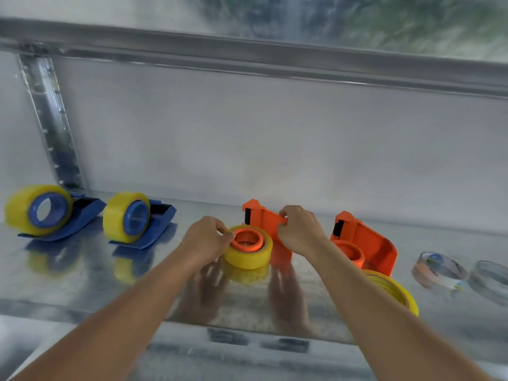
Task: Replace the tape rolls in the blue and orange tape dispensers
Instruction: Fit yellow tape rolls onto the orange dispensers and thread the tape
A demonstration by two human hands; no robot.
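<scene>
While the left hand (209,237) pinches the yellow tape roll (248,253), the right hand (298,229) grips the orange dispenser (268,224).

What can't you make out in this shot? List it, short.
- Head view: whether the yellow roll is fully seated on the left orange dispenser; the left hand and right hand cover the joint.
- The loose yellow roll: the right forearm covers its left part.
- The label on the clear roll: blurred.
- The second clear roll: cut by the right edge.

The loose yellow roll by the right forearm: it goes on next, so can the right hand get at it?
Probably yes, once the right hand releases the orange dispenser; the loose yellow roll lies uncovered beside the forearm.
</scene>
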